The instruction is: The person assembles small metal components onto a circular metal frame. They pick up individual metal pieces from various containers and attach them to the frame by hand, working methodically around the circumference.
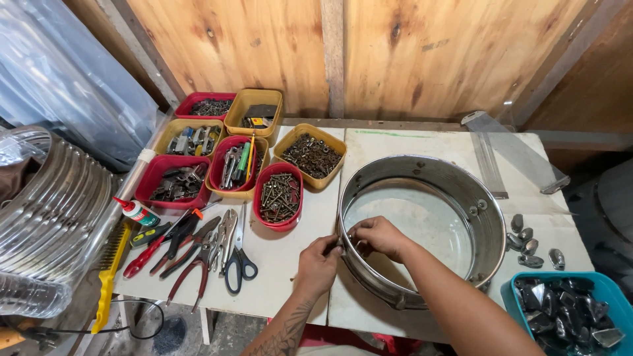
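A round metal drum shell (461, 188) lies flat on the white table (283, 264). My left hand (319, 262) pinches something small against the outside of the shell's near-left rim. My right hand (377, 236) reaches inside the same spot, fingers closed on the inner wall opposite the left hand. What the fingers grip is too small to make out. Several metal lugs (531, 244) lie loose on the table to the right of the shell.
Red and yellow tubs (279, 198) of screws and hardware stand at the back left. Pliers, cutters and scissors (234, 254) lie beside a glue bottle (138, 212) and yellow wire brush (109, 270). A teal bin (570, 310) of lugs sits front right. A transparent ribbed shell (46, 217) stands at left.
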